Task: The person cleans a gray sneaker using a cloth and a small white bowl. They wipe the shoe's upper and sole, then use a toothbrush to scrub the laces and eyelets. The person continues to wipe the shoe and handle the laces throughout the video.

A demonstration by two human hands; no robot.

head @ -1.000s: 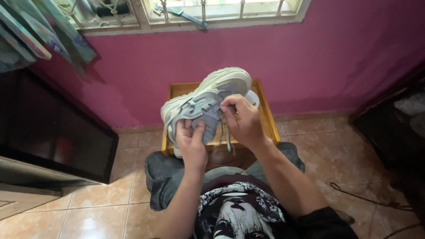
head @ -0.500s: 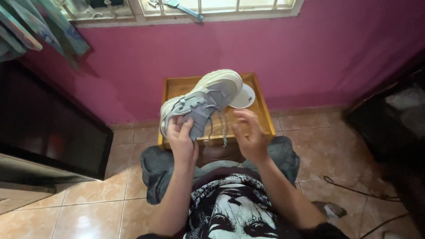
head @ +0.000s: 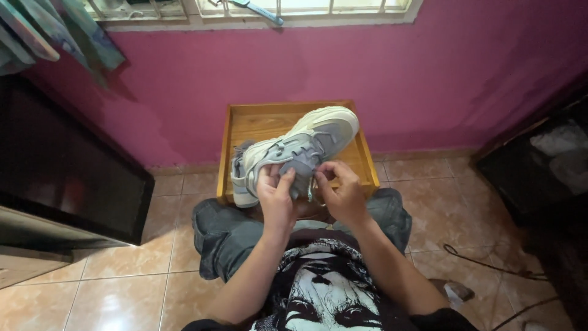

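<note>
Both hands are working at the lacing of a pale grey sneaker [head: 294,150], which is lying tilted on its side over the near edge of a wooden tray [head: 257,119], above the person's knees. The left hand [head: 275,196] is clamping the shoe at its tongue, thumb pressing on top; the right hand [head: 343,193] is pinching a lace [head: 311,187] between closed fingertips. The shoe is looking poorly balanced: if the left grip is loosening, it could be tipping off the tray edge onto the tiled floor [head: 128,288]. A hard tug might be pulling the lace out of an eyelet. The eyelets and lace end are too small to make out, and the fingers are hiding the tongue.
</note>
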